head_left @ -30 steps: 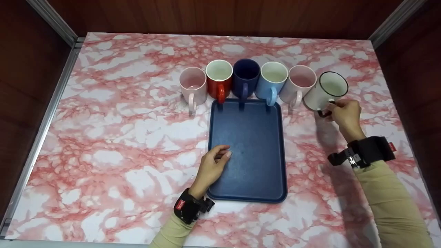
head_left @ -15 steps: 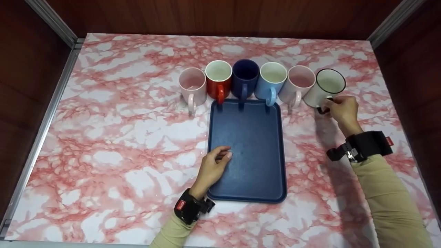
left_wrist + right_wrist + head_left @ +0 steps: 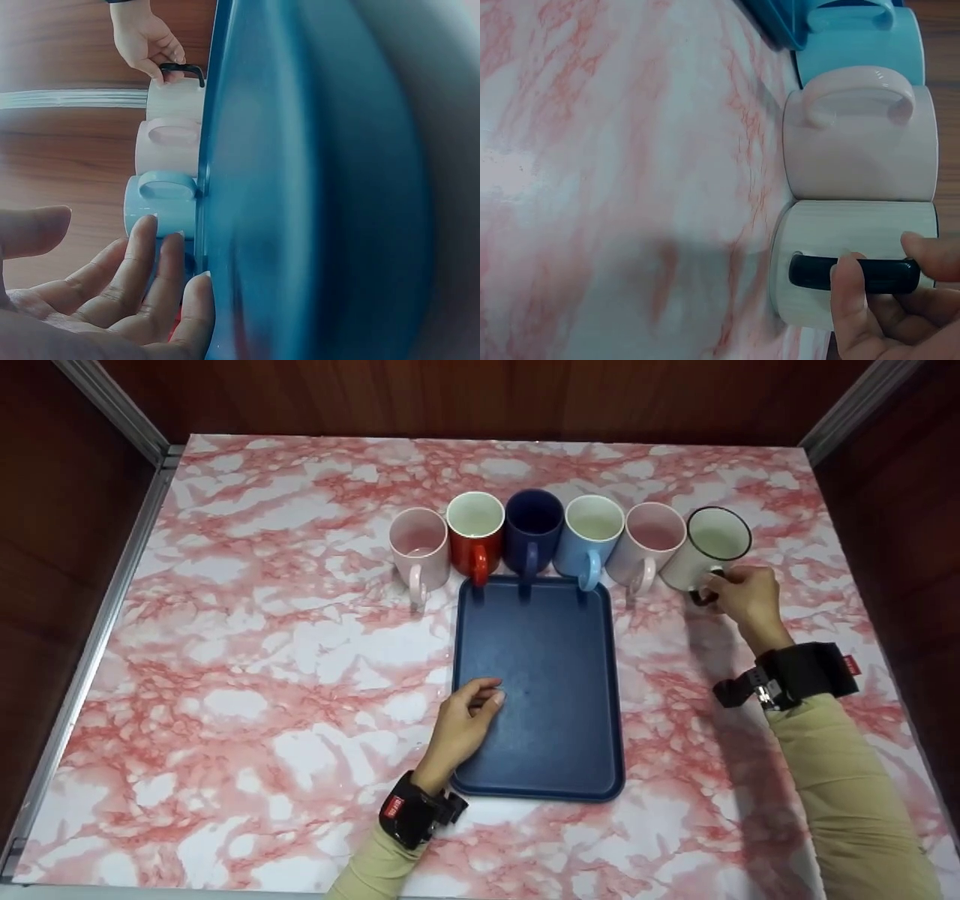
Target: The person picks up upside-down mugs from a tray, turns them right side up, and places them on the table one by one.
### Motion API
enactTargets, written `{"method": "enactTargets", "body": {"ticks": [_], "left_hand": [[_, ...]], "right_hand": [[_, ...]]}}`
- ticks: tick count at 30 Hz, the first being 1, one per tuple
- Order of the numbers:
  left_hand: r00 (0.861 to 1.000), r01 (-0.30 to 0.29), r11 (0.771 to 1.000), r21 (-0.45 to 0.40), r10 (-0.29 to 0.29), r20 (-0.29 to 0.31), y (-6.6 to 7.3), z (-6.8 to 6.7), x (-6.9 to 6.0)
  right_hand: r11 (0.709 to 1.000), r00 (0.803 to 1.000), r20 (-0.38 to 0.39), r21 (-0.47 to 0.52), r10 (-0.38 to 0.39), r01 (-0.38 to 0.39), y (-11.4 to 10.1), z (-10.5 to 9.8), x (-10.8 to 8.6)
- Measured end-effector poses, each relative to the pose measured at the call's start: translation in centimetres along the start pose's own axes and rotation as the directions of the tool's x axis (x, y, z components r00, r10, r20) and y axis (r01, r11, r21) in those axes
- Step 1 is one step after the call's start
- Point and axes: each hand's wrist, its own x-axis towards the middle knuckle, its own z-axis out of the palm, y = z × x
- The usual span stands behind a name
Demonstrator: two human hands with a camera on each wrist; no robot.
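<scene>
My right hand (image 3: 750,596) grips the black handle (image 3: 810,273) of a white mug (image 3: 694,565) with a black rim, at the right end of a row of mugs. The white mug stands upright beside a pale pink mug (image 3: 862,150). Over the left part of a dark blue tray (image 3: 555,682) is my left hand (image 3: 461,724), fingers loosely bent and holding nothing. In the left wrist view that hand's fingers (image 3: 135,270) are spread beside the tray; whether they touch it I cannot tell.
Left of the pale pink mug stand a light blue mug (image 3: 581,551), a dark blue mug (image 3: 529,551), a red mug (image 3: 465,551) and another pink mug (image 3: 431,574). The tray's far edge lies close to their handles. Brown wooden panels (image 3: 480,397) enclose the marbled table (image 3: 262,660).
My right hand has shifted the white mug slightly away from me and to the left, closer in line with the other mugs. My left hand stays put.
</scene>
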Motion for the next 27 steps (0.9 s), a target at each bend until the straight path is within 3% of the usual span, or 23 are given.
{"method": "enactTargets", "body": {"ticks": [5, 9, 11, 16, 27], "left_hand": [[1.0, 0.004, 1.0, 0.004, -0.004, -0.003, 0.1, -0.3, 0.2], [1.0, -0.001, 1.0, 0.006, 0.001, -0.007, 0.3, -0.5, 0.3], [1.0, -0.003, 1.0, 0.004, 0.003, -0.008, 0.3, -0.5, 0.3], [1.0, 0.002, 1.0, 0.003, -0.002, -0.01, 0.3, -0.5, 0.3], [0.997, -0.074, 0.997, 0.026, 0.074, -0.027, 0.8, -0.7, 0.8]], "right_hand": [[1.0, 1.0, 0.018, 0.015, 0.001, -0.001, 0.1, -0.2, -0.6], [0.996, 0.999, 0.03, 0.089, -0.01, 0.007, 0.5, -0.3, -1.0], [0.981, 0.999, 0.034, 0.193, -0.012, 0.005, 0.9, -0.5, -1.2], [0.957, 0.999, 0.029, 0.29, -0.033, 0.023, 0.6, -0.7, -2.4], [0.943, 0.992, -0.095, 0.312, -0.085, 0.111, -0.7, -0.6, -5.0]]}}
